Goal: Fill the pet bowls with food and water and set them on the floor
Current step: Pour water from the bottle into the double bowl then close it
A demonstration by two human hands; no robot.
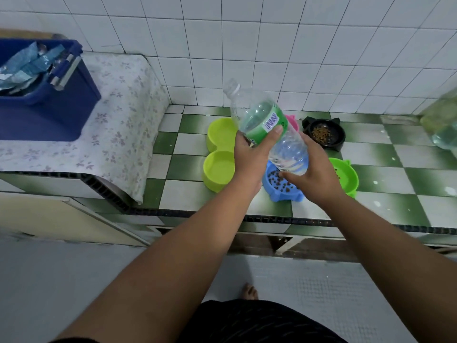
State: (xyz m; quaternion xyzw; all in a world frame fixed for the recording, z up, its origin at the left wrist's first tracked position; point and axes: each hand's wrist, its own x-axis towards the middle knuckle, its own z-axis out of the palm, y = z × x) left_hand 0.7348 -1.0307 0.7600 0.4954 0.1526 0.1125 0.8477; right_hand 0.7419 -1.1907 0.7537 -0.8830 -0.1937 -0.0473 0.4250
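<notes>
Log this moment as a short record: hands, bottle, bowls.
left hand: grips bottle at its green label
right hand: holds the bottle's base
bottle: uncapped, tilted, neck up, water inside
kibble: in blue bowl, black bowl, green bowl
double bowl: lime, no kibble
pink bowl: mostly hidden behind bottle
place: bowls on tiled counter

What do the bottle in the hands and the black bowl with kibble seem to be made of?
The bottle: probably thin clear plastic. The counter shows through its ribbed wall, and it has a glossy green label. The black bowl: smooth and shiny, with light reflections. It could be ceramic or hard plastic; the look does not settle which.
</notes>
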